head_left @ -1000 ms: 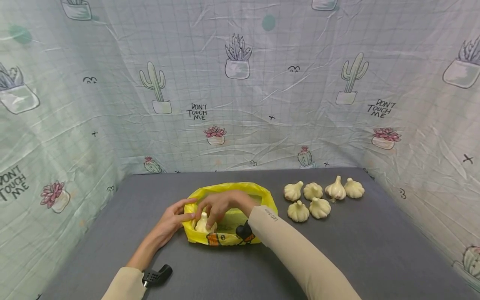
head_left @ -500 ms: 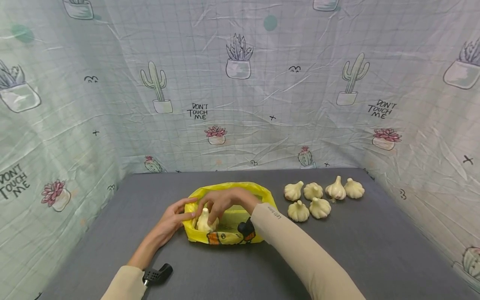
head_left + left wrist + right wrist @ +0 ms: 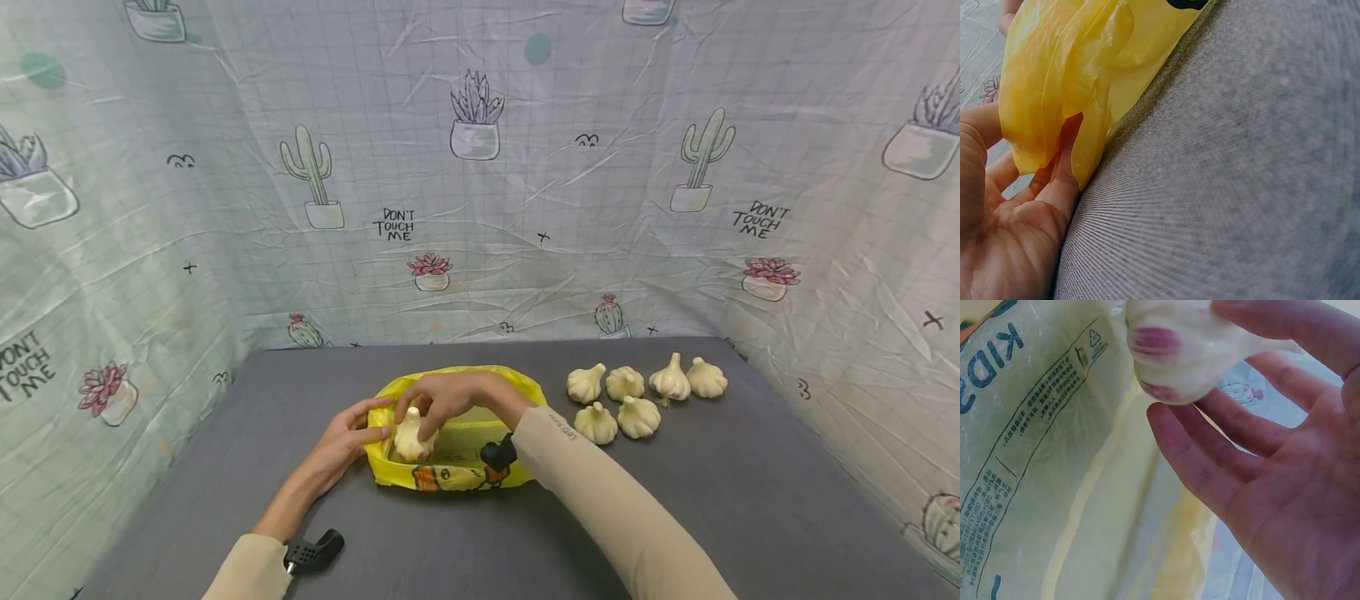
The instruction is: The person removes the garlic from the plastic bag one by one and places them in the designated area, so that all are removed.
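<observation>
A yellow plastic bag (image 3: 468,479) lies on the table with its mouth held wide. My left hand (image 3: 343,440) pinches the bag's left rim between thumb and fingers; the left wrist view shows folds of the yellow plastic (image 3: 1054,94) between them. Inside the mouth, near that left rim, my right hand (image 3: 450,396) holds a garlic bulb (image 3: 411,437) by its sides, stem up. In the right wrist view the bulb (image 3: 1166,356) shows purple patches, with the thumb on one side and fingers on the other. The bag's lower inside is partly hidden by my right hand.
Several garlic bulbs (image 3: 640,417) stand in a loose group on the grey table (image 3: 720,500), right of the bag. A patterned cloth (image 3: 525,200) hangs behind and along both sides. A black wrist device (image 3: 315,550) sits at my left sleeve.
My right hand has risen a little and shifted slightly right, lifting the garlic bulb higher within the bag's mouth. My left hand has stayed on the rim. The loose bulbs have not moved.
</observation>
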`<state>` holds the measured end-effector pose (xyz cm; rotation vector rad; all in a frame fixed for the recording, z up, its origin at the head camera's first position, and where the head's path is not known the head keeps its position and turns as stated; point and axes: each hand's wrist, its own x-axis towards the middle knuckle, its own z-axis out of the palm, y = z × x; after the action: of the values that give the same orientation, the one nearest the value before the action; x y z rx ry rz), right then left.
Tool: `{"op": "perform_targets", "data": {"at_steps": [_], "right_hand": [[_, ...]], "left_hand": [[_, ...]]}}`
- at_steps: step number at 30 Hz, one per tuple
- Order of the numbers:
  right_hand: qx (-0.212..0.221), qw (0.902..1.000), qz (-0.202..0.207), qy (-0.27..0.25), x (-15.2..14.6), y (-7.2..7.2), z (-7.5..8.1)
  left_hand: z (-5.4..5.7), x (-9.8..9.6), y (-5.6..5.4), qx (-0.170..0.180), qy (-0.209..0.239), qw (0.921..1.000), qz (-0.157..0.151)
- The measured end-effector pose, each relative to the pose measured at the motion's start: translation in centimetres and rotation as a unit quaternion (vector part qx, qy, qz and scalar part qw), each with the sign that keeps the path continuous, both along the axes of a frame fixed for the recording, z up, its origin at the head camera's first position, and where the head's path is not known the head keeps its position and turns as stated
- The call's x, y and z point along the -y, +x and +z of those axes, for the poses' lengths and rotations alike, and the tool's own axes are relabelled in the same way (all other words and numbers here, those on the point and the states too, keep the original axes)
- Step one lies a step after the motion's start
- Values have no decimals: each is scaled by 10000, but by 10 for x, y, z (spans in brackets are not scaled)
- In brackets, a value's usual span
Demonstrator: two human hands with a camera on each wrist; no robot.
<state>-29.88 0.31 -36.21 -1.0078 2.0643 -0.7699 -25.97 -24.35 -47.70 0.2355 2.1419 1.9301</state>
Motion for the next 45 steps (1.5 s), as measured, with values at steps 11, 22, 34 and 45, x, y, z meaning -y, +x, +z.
{"op": "perform_targets", "data": {"at_steps": [11, 22, 34, 45], "right_hand": [[-499, 9985, 57, -198, -11, 2, 3], [-740, 9960, -77, -485, -24, 12, 18], [-825, 9931, -271, -785, -49, 28, 30], [-971, 9884, -346, -1118, -74, 43, 38]], "left_hand": [[0, -1, 0, 6, -51, 10000, -18], [0, 0, 0, -17, -11, 10000, -41], [1, -1, 0, -3, 43, 10000, -78], [1, 0, 1, 24, 47, 9999, -117]]}}
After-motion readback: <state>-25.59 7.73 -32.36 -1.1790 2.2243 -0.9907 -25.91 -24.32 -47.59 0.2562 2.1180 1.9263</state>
